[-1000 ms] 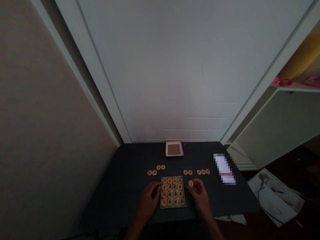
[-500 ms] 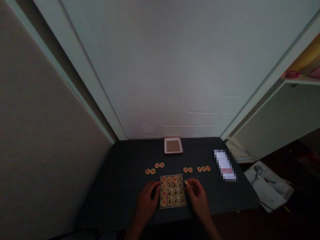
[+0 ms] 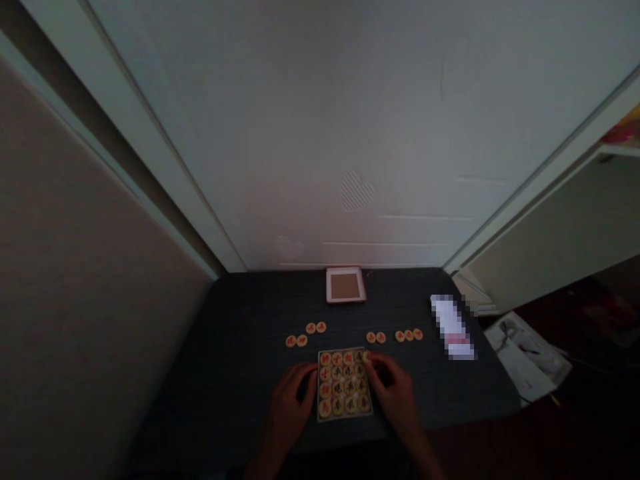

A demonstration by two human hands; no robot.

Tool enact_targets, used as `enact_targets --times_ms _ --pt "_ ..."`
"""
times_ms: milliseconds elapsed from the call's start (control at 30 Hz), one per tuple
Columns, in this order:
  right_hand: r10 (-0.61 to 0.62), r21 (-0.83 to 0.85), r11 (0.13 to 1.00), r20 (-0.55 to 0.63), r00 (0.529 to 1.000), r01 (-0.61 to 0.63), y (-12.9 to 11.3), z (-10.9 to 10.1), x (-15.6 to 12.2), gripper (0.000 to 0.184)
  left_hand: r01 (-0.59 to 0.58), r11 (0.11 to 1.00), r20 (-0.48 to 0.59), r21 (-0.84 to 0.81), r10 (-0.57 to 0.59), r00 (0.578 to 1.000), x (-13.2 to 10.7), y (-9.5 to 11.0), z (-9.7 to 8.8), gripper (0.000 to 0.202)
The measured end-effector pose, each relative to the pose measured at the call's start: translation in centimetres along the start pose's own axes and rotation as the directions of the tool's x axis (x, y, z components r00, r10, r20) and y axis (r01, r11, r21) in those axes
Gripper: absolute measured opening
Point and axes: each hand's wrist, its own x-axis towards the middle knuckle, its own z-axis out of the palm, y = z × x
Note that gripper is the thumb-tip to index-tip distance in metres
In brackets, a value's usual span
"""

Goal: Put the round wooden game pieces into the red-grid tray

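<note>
A square box [image 3: 320, 421] full of Chinese chess discs with red and black characters lies near the table's front edge. My left hand [image 3: 293, 401] is closed at its left side, thumb and fingertips against the rim. On the other side, my right hand [image 3: 397, 393] pinches a pale Chinese chess piece [image 3: 367, 358] between thumb and fingertips, at the box's upper right corner. Just beyond the box are loose red-marked pieces: a pair [image 3: 297, 341] and another pair [image 3: 316, 328] to the left, a pair [image 3: 375, 338] and a row of three [image 3: 409, 335] to the right.
A shallow box lid [image 3: 346, 285] with a brown centre lies at the back of the dark table [image 3: 240, 387], near the white panel [image 3: 300, 133]. A pixelated pale object [image 3: 453, 327] lies at the right. Beyond the table's right edge is a white box-like object [image 3: 530, 357].
My right hand has brought the pinched piece slightly leftward and up, from beside the box to its upper right corner. My left hand stays at the left side. The camera view has shifted slightly.
</note>
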Motion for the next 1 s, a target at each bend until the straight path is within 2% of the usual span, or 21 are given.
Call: enact_targets --times_ms 133,333,533,667,767,867,1000 --pt "-0.065 -0.1 0.993 -0.017 0.998 0.063 0.1 0.3 -0.2 0.026 0.011 1.0 -0.001 0.006 -0.011 1.0 0.0 0.1 0.0 0.022" --pt "-0.232 -0.141 0.962 0.023 0.972 0.233 -0.1 0.5 0.2 0.015 -0.003 1.0 -0.001 0.004 0.003 1.0 0.0 -0.1 0.0 0.021" --pt "-0.304 -0.172 0.929 0.146 0.942 0.326 -0.4 0.5 0.9 0.025 0.017 1.0 0.0 -0.002 -0.017 1.0 0.0 -0.1 0.1 0.02" --pt "-0.363 -0.261 0.886 0.124 0.923 0.383 0.1 0.5 0.9 0.025 0.008 1.0 -0.014 -0.006 -0.008 1.0 0.1 0.3 -0.1 0.02" --pt "-0.44 -0.337 0.828 0.102 0.892 0.447 0.6 0.6 0.9 0.025 -0.003 1.0 -0.013 -0.005 0.003 1.0 0.2 0.5 -0.3 0.021" --pt "-0.479 -0.356 0.794 0.131 0.868 0.492 0.9 0.7 0.8 0.026 -0.003 1.0 -0.011 -0.001 0.003 1.0 0.3 0.4 -0.2 0.021" --pt "-0.492 -0.36 0.784 0.136 0.86 0.506 0.9 0.6 0.9 0.024 -0.001 1.0 -0.018 0.0 0.001 1.0 0.1 0.2 -0.1 0.021"
